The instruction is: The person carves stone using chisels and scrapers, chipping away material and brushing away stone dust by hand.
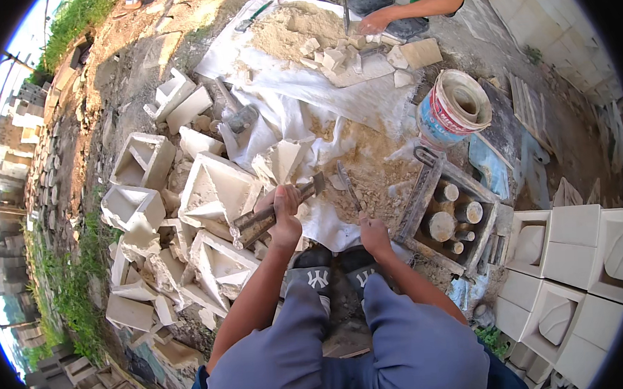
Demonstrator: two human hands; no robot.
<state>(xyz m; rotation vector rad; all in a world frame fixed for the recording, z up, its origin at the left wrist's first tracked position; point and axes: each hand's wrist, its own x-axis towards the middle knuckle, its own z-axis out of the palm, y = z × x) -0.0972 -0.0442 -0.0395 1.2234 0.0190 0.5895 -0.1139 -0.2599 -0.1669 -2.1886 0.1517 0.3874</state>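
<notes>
My left hand (pixel 284 214) is closed round a dark, worn bar (pixel 253 226), held slantwise above the broken blocks; what the bar is for does not show. In my right hand (pixel 374 235) is a narrow trowel (pixel 346 182), fingers closed on its handle and the blade pointing away from me. Beneath the blade lies sandy powder (pixel 366 159) on a white sheet (pixel 328 225). Just right of it stands a metal mould box (pixel 416 213) with several round cylinders (pixel 442 226) inside. A pale broken block (pixel 281 161) lies beyond my left hand.
Broken hollow blocks (pixel 215 190) heap up on the left, with a hammer (pixel 237 115) behind. A bucket (pixel 463 103) stands at right above stacked pale blocks (pixel 571 239). Across the sheet, a co-worker's hand (pixel 376 23) is near another sand pile (pixel 287 32) and tile-like pieces.
</notes>
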